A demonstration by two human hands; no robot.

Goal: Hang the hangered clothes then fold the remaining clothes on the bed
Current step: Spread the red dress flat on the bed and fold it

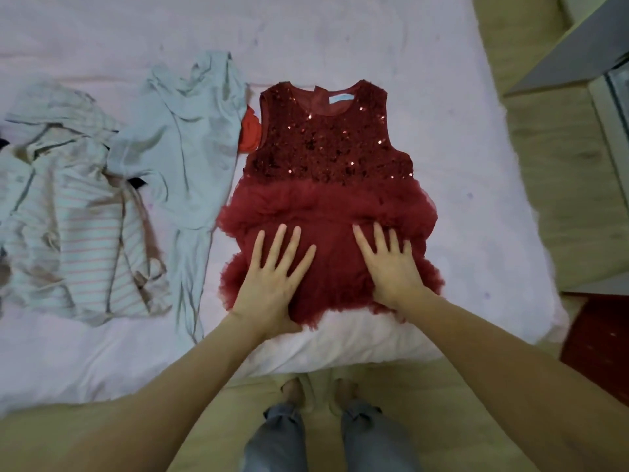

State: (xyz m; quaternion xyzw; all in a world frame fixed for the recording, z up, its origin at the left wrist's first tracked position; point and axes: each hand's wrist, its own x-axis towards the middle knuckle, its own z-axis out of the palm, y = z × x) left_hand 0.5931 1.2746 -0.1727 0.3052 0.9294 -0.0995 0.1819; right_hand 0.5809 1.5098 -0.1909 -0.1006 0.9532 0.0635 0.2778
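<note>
Two hands lie flat with fingers spread wide on one dark red dress [326, 158], left hand [272, 277] and right hand [391, 264] pressing its tulle skirt. The dress lies on the bed [476, 185]. Beside it, one pale blue garment [183, 137]; farther left, one striped garment [68, 233].

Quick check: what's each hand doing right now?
Left hand: open, fingers spread, pressing flat on the red dress skirt.
Right hand: open, flat on the skirt too.

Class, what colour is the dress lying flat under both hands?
Dark red dress, sequinned on top; seen in the head view.
</note>
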